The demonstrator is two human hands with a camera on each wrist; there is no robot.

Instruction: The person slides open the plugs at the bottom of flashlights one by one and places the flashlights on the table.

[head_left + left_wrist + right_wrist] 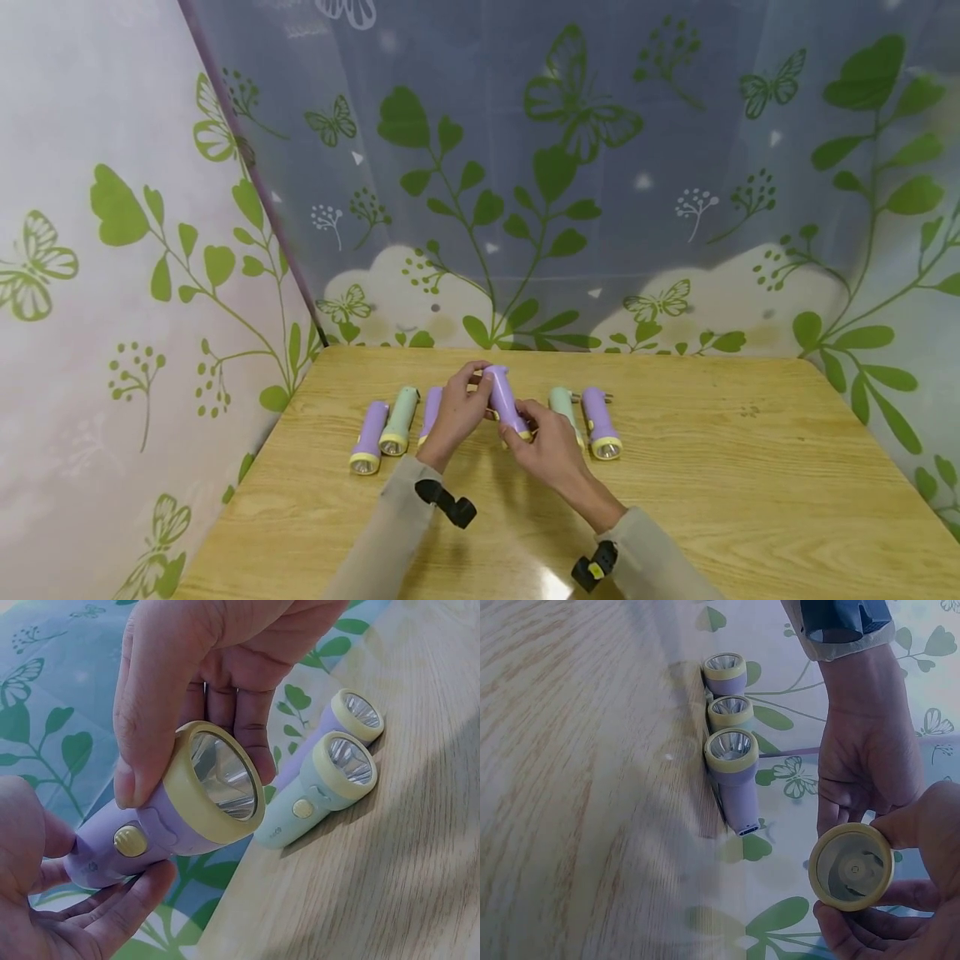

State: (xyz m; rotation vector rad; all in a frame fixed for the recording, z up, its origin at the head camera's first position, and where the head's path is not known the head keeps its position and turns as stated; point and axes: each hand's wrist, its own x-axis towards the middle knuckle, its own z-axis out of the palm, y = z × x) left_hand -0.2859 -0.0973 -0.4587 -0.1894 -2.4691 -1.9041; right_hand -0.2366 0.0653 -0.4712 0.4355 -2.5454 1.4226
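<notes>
A purple flashlight (502,398) with a yellow head is held above the table between both hands. My left hand (461,410) grips its tail end, thumb on the body. My right hand (551,446) pinches the yellow rim end, which points down toward me. In the left wrist view the flashlight's yellow switch button (130,841) faces the camera, between the two hands. The clear lens (853,868) inside its yellow ring shows in the right wrist view, with right fingers at the rim.
Left of the hands lie a purple flashlight (370,437), a green flashlight (401,421) and another purple flashlight (432,410), partly hidden. On the right, a green flashlight (561,402) and a purple flashlight (597,417) have prongs at their tails. Patterned curtains (465,208) border the wooden table (750,483).
</notes>
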